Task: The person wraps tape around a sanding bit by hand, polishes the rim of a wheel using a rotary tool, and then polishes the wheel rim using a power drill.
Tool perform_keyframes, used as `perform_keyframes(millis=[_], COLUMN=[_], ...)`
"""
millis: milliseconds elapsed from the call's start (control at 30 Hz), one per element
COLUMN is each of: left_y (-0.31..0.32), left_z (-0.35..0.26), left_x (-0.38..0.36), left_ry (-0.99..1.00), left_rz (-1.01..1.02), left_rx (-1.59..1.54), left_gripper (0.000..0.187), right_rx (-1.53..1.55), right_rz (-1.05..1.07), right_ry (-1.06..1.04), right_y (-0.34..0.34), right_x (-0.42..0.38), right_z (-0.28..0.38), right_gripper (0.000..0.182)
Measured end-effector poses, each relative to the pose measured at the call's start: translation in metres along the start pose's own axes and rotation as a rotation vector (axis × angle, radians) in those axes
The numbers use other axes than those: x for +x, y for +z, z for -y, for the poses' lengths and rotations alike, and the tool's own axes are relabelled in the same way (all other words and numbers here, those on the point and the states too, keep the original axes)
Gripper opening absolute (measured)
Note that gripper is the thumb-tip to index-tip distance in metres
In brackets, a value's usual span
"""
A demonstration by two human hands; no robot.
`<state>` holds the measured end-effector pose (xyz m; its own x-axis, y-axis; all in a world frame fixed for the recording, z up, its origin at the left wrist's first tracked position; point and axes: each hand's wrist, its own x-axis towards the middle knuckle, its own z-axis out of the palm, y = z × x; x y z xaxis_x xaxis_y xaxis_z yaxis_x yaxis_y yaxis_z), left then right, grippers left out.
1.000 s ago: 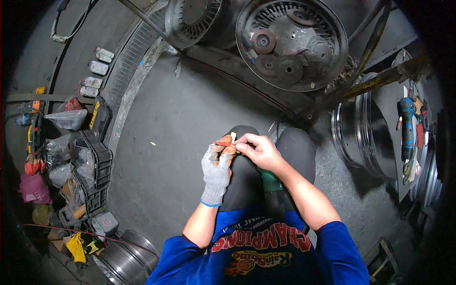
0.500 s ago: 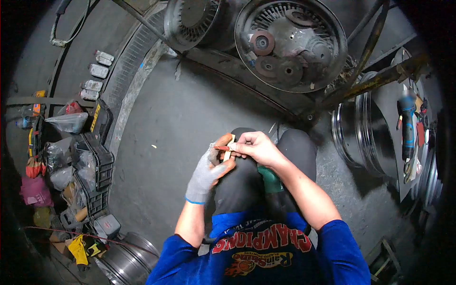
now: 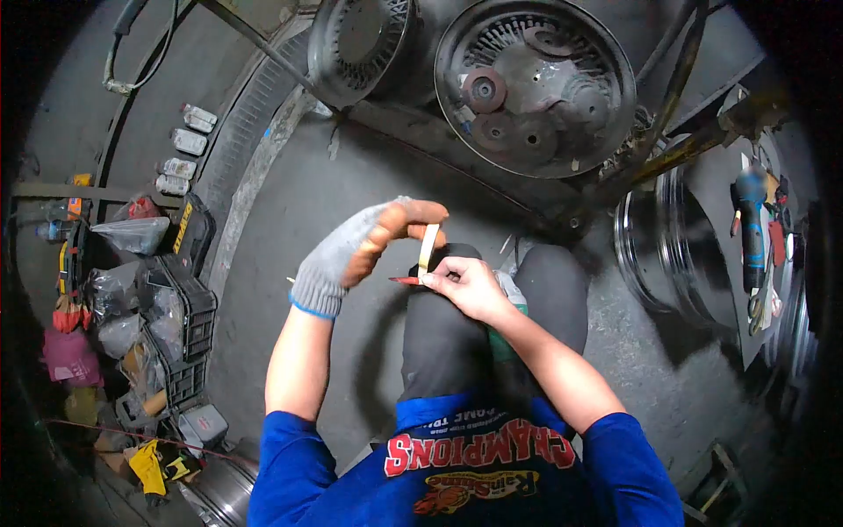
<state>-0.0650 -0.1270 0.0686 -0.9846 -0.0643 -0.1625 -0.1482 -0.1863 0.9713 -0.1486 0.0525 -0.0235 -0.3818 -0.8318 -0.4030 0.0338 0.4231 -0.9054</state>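
My left hand, in a grey knit glove with orange-coated fingers, is raised past my knee with its fingers curled together. At its fingertips is the upper end of a narrow pale-yellow strip that looks like tape. My bare right hand rests over my thigh, thumb and fingers pinched around a slim red pointed piece. The strip's lower end meets this red piece at the right fingertips. What the red piece is, I cannot make out. A green-and-clear bottle-like item lies partly hidden between my legs.
Ahead, a wheel rim holds several abrasive discs. Another rim stands beside it. On the right, a blue power tool lies on a sheet above more rims. Crates, bags and several plastic bottles line the left.
My left hand has moved forward and left, away from my right hand. The pale strip now stretches between the hands. The red piece is now in my right hand alone.
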Motion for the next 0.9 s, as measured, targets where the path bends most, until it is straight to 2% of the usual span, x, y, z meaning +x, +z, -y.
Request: perform_keyframes(millis=[67,100,133,167,200,267,300,333,400,433,500,533,600,667,733,767,800,867,900], left_y=[0.031,0.047,0.067,0.077,0.087,0.111,0.115,0.124,0.123,0.120,0.114,0.112,0.112,0.111,0.110,0.114,0.113,0.109,0.110], left_z=[-0.022,-0.021,-0.044,-0.031,-0.012,0.014,0.027,0.035,0.063,0.073,0.086,0.088,0.089,0.088,0.082,0.077,0.081,0.095,0.097], left_x=[-0.009,-0.014,-0.019,-0.026,-0.035,-0.052,-0.059,-0.068,-0.083,-0.090,-0.093,-0.089,-0.077,-0.077,-0.071,-0.067,-0.064,-0.060,-0.054], left_ry=[-0.171,-0.213,-0.358,-0.233,-0.107,-0.025,0.102,0.101,0.130,-0.012,-0.120,-0.122,-0.182,-0.235,-0.343,-0.364,-0.368,-0.293,-0.257], left_rz=[-0.114,-0.240,-0.274,-0.378,-0.483,-0.688,-0.697,-0.735,-0.676,-0.679,-0.709,-0.720,-0.865,-0.853,-0.813,-0.864,-0.859,-0.919,-0.980], left_rx=[0.194,0.243,0.387,0.504,0.616,0.566,0.687,0.664,0.695,0.530,0.460,0.462,-0.115,-0.080,-0.011,-0.117,-0.117,-0.089,-0.100], left_gripper=[0.071,0.062,0.063,0.065,0.066,0.069,0.067,0.060,0.050,0.045,0.030,0.030,0.024,0.024,0.025,0.025,0.025,0.025,0.026], right_rx=[0.010,0.014,0.017,0.073,0.110,0.201,0.201,0.195,0.185,0.169,0.070,0.070,0.025,0.023,0.010,-0.031,-0.029,-0.307,-0.370], right_rz=[-0.011,-0.025,-0.042,-0.019,0.007,0.071,0.070,0.094,0.126,0.118,0.109,0.119,0.080,0.081,-0.009,-0.026,-0.031,-0.216,-0.239], right_ry=[-0.046,-0.083,-0.120,-0.205,-0.160,-0.229,-0.229,-0.178,-0.120,-0.131,-0.092,-0.094,-0.224,-0.284,-0.458,-0.501,-0.497,-0.723,-0.713], right_y=[0.003,0.004,0.003,0.004,0.001,0.004,0.000,-0.006,-0.010,-0.009,-0.010,-0.011,-0.014,-0.014,-0.009,-0.005,-0.003,0.002,0.004], right_x=[0.007,0.008,0.012,0.017,0.016,0.025,0.023,0.018,0.016,0.016,0.011,0.008,0.004,0.000,0.000,0.000,0.001,0.003,0.002], right_z=[-0.015,-0.018,-0.023,-0.037,-0.033,-0.047,-0.040,-0.028,-0.023,-0.025,-0.016,-0.012,-0.008,-0.010,-0.019,-0.022,-0.024,-0.025,-0.026], right_gripper=[0.025,0.023,0.021,0.017,0.015,0.016,0.016,0.017,0.018,0.018,0.019,0.019,0.019,0.018,0.020,0.020,0.020,0.019,0.019])
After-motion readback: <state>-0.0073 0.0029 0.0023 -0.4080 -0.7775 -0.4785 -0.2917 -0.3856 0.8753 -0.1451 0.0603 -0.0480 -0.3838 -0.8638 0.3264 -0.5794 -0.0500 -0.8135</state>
